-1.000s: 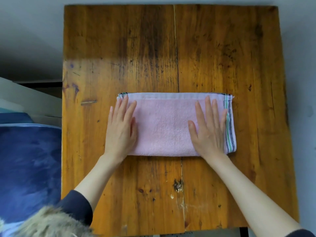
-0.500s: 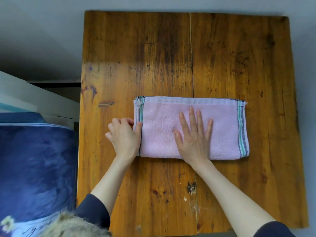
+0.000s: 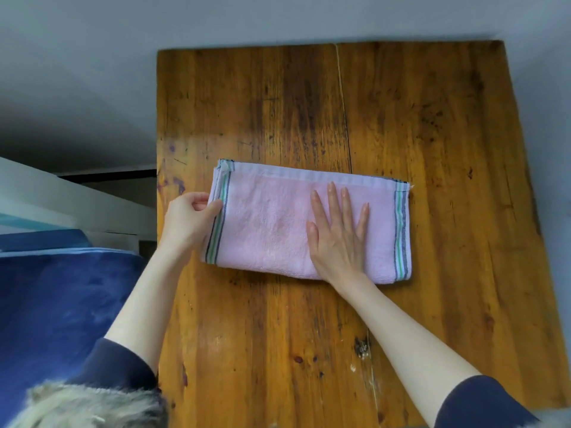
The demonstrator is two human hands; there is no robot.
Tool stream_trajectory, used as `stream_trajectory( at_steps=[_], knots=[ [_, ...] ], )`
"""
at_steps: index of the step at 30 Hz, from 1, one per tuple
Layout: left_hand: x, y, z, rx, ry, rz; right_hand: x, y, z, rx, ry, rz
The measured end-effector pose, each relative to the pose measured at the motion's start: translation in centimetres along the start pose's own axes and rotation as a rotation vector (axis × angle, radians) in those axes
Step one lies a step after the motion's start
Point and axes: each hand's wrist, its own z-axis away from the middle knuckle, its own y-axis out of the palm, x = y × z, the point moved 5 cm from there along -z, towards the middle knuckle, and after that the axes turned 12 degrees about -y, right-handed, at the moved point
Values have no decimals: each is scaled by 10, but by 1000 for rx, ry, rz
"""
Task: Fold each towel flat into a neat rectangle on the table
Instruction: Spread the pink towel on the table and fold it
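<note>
Your left hand (image 3: 188, 219) had shifted to pinch the pink striped terry towel (image 3: 272, 223)'s left end; your right hand (image 3: 338, 233) lay open, flat mid-towel on the wooden surface (image 3: 432, 134). Next, probably fold that end rightward.

pink towel (image 3: 272, 223), folded rect, flat, mid-table

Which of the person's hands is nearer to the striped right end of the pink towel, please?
The right hand lies flat on the pink towel beside that end; the left hand pinches the opposite end.
</note>
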Motion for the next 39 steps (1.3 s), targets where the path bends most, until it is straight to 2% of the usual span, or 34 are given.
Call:
stream_trajectory(
  at_steps=[2,4,9,11,12,14,17,19,23,27,30,35,39],
  knots=[
    [3,-1,-2,114,-35,-24,-4,5,2,11,-6,26],
    [3,-3,2,152,-23,-36,-4,8,0,8,-10,49],
    [-17,-11,25,67,126,-47,-2,8,-3,55,-1,84],
    [-32,-10,42,13,216,-100,-5,4,-3,64,-40,13],
    [-41,-8,51,-11,256,-127,-8,-1,-4,47,-60,-91],
    [-60,-3,71,-48,330,-165,-18,-17,-2,-28,-42,-450],
    [-88,19,103,-58,425,-196,-45,-43,16,-170,155,-985],
    [-103,45,123,-23,458,-198,-66,-53,34,-223,288,-1113],
    [-119,113,145,19,494,-288,-103,-53,74,-200,421,-1141],
    [-118,173,147,47,433,-424,-123,-39,96,-100,469,-1179],
    [-120,194,147,-16,443,-470,-132,-33,101,-72,474,-1210],
    [-115,217,153,-96,500,-395,-139,-28,94,-28,410,-1225],
    [-96,241,147,33,509,-465,-146,-25,90,-46,421,-1192]
  ],
)
